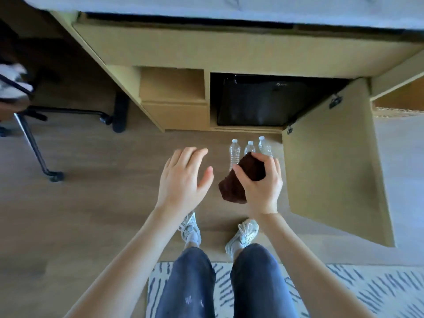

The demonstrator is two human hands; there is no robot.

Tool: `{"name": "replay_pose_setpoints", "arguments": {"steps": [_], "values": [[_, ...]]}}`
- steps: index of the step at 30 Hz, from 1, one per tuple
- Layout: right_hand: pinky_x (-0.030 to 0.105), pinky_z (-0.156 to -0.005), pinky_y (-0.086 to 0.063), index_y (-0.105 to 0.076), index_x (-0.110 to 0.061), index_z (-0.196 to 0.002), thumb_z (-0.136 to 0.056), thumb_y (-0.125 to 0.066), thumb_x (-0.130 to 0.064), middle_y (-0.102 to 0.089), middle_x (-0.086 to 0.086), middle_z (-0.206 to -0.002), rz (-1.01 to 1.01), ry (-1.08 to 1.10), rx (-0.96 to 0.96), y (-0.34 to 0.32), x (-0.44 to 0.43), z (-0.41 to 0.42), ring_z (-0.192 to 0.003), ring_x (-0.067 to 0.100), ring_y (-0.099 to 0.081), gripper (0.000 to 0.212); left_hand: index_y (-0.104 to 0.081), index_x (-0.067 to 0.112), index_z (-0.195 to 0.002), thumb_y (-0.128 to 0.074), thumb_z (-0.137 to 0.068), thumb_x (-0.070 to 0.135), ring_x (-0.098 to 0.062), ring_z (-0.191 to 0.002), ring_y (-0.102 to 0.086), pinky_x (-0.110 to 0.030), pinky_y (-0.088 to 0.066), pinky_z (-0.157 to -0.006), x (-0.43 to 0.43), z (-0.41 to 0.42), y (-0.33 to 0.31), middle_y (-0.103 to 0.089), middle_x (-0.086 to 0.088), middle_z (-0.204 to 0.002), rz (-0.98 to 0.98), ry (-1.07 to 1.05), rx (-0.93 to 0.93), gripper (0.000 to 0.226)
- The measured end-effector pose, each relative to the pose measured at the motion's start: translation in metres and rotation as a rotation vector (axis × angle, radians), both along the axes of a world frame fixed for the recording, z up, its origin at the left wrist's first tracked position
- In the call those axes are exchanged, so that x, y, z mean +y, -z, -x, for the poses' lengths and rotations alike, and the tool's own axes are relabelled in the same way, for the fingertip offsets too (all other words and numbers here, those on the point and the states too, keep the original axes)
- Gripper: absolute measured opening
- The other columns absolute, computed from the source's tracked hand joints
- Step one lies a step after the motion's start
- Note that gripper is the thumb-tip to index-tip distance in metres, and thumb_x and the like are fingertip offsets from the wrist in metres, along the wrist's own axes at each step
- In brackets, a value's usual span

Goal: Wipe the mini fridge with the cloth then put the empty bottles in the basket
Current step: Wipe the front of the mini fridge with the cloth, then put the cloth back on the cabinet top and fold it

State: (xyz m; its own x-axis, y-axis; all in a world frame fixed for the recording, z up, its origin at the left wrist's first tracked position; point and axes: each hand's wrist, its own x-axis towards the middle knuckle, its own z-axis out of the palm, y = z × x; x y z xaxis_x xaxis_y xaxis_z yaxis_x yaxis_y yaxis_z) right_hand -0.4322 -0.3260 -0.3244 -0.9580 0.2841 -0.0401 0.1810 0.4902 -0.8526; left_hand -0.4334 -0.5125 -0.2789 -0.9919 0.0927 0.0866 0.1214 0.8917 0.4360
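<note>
In the head view, the right hand (261, 182) sits right of centre, fingers clamped round a bunched dark cloth (241, 180) that hangs out below the palm. The left hand (183, 177) hovers at centre, fingers spread, holding nothing. The fridge (259, 99), black with its door closed, stands in the cabinet recess in the upper middle of the frame; the cabinet door (330, 166) is swung open at right. Three clear bottles (235, 152) stand upright on the floor (103, 180) just in front of the recess, partly hidden behind the cloth. No basket is in view.

The step in hand appears to be carrying the cloth to the fridge. It would go better with the cloth opened flat against the palm, so a broad face meets the door. The reach should pass over the bottles without tipping them, and the free hand could steady against the cabinet edge while crouching.
</note>
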Motion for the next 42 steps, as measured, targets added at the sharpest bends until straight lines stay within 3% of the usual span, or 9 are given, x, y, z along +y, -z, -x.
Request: {"name": "replay_pose_setpoints", "arguments": {"steps": [7, 11, 14, 17, 21, 27, 33, 37, 42], "values": [[0.003, -0.084, -0.038, -0.061, -0.033, -0.107, -0.076, -0.084, -0.030, -0.058, -0.014, -0.103, 0.055, -0.015, 0.188, -0.193, 0.005, -0.001, -0.099, -0.003, -0.055, 0.039, -0.065, 0.007, -0.121, -0.057, -0.092, 0.030, -0.022, -0.102, -0.062, -0.036, -0.056, -0.084, -0.003, -0.008, -0.186, -0.065, -0.005, -0.111, -0.001, 0.067, 0.149, 0.037], [0.004, -0.084, -0.038, -0.063, -0.029, -0.106, -0.074, -0.086, -0.026, -0.059, -0.017, -0.101, 0.053, -0.051, 0.293, -0.253, 0.008, 0.006, -0.099, -0.001, -0.057, 0.040, -0.065, 0.009, -0.122, -0.061, -0.092, 0.030, -0.021, -0.102, -0.065, -0.034, -0.057, -0.084, -0.012, -0.009, -0.242, -0.066, -0.003, -0.113, 0.039, 0.071, 0.238, 0.036], [0.002, -0.084, -0.037, -0.063, -0.033, -0.104, -0.073, -0.087, -0.025, -0.059, -0.017, -0.101, 0.086, -0.063, 0.352, -0.287, 0.005, 0.012, -0.100, 0.001, -0.057, 0.040, -0.064, 0.011, -0.124, -0.053, -0.094, 0.037, -0.019, -0.104, -0.064, -0.032, -0.057, -0.086, -0.027, -0.008, -0.266, -0.066, -0.001, -0.115, 0.028, 0.011, 0.285, 0.041], [0.002, -0.084, -0.038, -0.063, -0.035, -0.104, -0.073, -0.086, -0.024, -0.060, -0.016, -0.102, 0.117, -0.095, 0.370, -0.298, 0.000, 0.015, -0.101, 0.000, -0.056, 0.040, -0.065, 0.011, -0.122, -0.050, -0.093, 0.040, -0.019, -0.102, -0.063, -0.030, -0.055, -0.083, -0.044, -0.005, -0.269, -0.067, -0.002, -0.113, 0.005, -0.066, 0.330, 0.044], [0.001, -0.081, -0.037, -0.064, -0.031, -0.105, -0.074, -0.086, -0.024, -0.059, -0.016, -0.102, 0.123, -0.099, 0.320, -0.290, -0.010, 0.011, -0.100, -0.002, -0.055, 0.038, -0.064, 0.010, -0.122, -0.060, -0.090, 0.034, -0.021, -0.101, -0.065, -0.033, -0.056, -0.082, -0.061, -0.012, -0.255, -0.067, -0.002, -0.113, 0.028, -0.100, 0.276, 0.040], [0.000, -0.079, -0.036, -0.065, -0.029, -0.104, -0.074, -0.086, -0.025, -0.059, -0.015, -0.101, 0.108, -0.077, 0.293, -0.280, -0.043, 0.024, -0.099, -0.005, -0.055, 0.037, -0.064, 0.013, -0.121, -0.052, -0.091, 0.041, -0.017, -0.103, -0.064, -0.029, -0.052, -0.085, -0.103, -0.005, -0.246, -0.066, 0.002, -0.115, 0.098, -0.052, 0.253, 0.043], [0.012, -0.083, -0.040, -0.064, -0.030, -0.103, -0.075, -0.086, -0.024, -0.060, -0.018, -0.101, 0.129, -0.047, 0.295, -0.283, -0.091, 0.051, -0.099, -0.001, -0.056, 0.036, -0.060, 0.014, -0.129, -0.050, -0.092, 0.043, -0.020, -0.121, -0.057, -0.037, -0.044, -0.108, -0.151, 0.023, -0.255, -0.062, 0.001, -0.127, 0.182, 0.027, 0.298, 0.048], [0.003, -0.081, -0.038, -0.063, -0.034, -0.100, -0.075, -0.085, -0.026, -0.059, -0.021, -0.100, 0.140, -0.053, 0.295, -0.282, -0.115, 0.068, -0.099, -0.001, -0.057, 0.034, -0.056, 0.016, -0.136, -0.043, -0.093, 0.047, -0.023, -0.132, -0.051, -0.042, -0.038, -0.115, -0.173, 0.038, -0.247, -0.058, -0.001, -0.137, 0.236, 0.037, 0.207, 0.055], [0.000, -0.079, -0.037, -0.063, -0.035, -0.101, -0.074, -0.086, -0.029, -0.058, -0.024, -0.101, 0.113, -0.074, 0.243, -0.276, -0.130, 0.106, -0.098, -0.003, -0.056, 0.036, -0.058, 0.016, -0.132, -0.043, -0.093, 0.047, -0.021, -0.129, -0.052, -0.036, -0.034, -0.115, -0.177, 0.066, -0.229, -0.060, 0.000, -0.133, 0.213, 0.043, 0.165, 0.053]]}}
